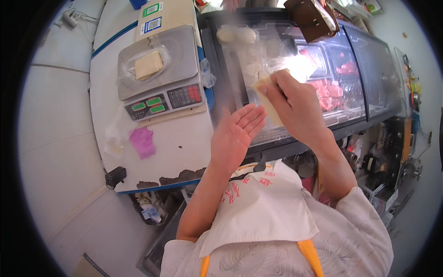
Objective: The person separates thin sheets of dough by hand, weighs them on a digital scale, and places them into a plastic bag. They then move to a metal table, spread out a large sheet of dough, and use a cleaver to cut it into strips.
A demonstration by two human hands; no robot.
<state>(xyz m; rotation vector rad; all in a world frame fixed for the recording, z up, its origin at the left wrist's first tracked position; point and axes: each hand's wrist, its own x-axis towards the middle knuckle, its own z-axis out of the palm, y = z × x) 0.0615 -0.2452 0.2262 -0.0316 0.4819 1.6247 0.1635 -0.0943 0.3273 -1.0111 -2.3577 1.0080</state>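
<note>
My right hand [297, 111] grips a thin stack of pale yellow dough wrappers [273, 105] over the glass-topped case, thumb on the near face. Beside it, my left hand [236, 136] is held up with the palm showing and the fingers stretched out, holding nothing. Its fingertips come close to the lower part of the wrappers; whether they touch I cannot tell. To the left, a second stack of square wrappers [148, 65] lies on a clear plastic bag [165, 55] on the steel pan of a digital scale [184, 41].
The scale stands on a white table [108, 92] with a chipped front edge, near a pink scrap [142, 142] and a black adapter [115, 177]. Red meat [328, 94] shows inside the glass-topped case [376, 87]. A brown box [307, 18] is at its far side, near another person's hand [230, 3].
</note>
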